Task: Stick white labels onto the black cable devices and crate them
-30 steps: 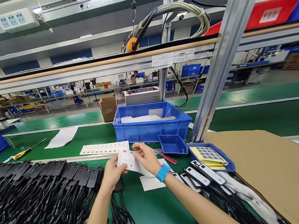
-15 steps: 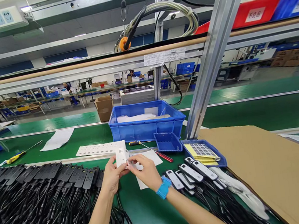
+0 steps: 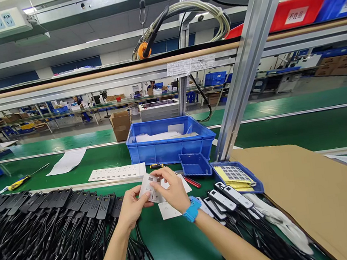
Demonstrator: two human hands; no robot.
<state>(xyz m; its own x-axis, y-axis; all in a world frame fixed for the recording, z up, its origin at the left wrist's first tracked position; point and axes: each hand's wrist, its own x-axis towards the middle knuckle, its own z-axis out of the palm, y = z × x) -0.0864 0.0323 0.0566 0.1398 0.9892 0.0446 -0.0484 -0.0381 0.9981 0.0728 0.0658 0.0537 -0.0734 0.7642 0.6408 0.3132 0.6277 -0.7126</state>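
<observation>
A small white label sheet [image 3: 145, 186] with grey squares printed on it is held above the green bench, tilted. My left hand [image 3: 134, 207] is closed on its lower left side, thumb on top. My right hand [image 3: 173, 189] pinches its upper right part; those fingers cover some of the print. Beneath my right hand lies a white paper [image 3: 169, 210] with handwriting. On the right are black cabled devices with white labels on their faces [image 3: 222, 200]. To the left, several black cabled devices [image 3: 102, 208] without white labels lie in a row.
Behind my hands stand a large blue bin [image 3: 170, 151] and a small blue tray [image 3: 195, 165]. A longer label strip [image 3: 115, 173] lies behind the left devices. A red-handled screwdriver [image 3: 193, 182], a tray of yellow-backed sheets [image 3: 258, 186] and cardboard [image 3: 317, 187] are to the right.
The label sheet has turned and tilted, so its printed face shows more. My right hand has moved slightly right and up over the sheet; my left hand has shifted little.
</observation>
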